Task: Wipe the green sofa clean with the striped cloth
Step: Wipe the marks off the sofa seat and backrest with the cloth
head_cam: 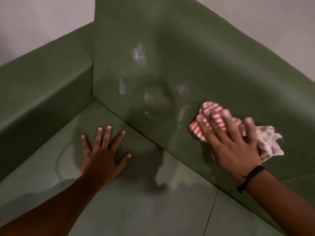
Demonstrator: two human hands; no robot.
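Observation:
The green sofa fills the view, its backrest rising from the seat. Several whitish smears mark the backrest left of centre. My right hand presses the crumpled red-and-white striped cloth flat against the lower backrest, just right of the smears, fingers spread over the cloth. Part of the cloth bunches out to the right of the hand. My left hand lies flat on the seat cushion near the back seam, fingers apart, holding nothing.
The sofa's left armrest meets the backrest in a corner. A seam splits the seat cushions at lower right. A pale wall stands behind the sofa. A black band circles my right wrist.

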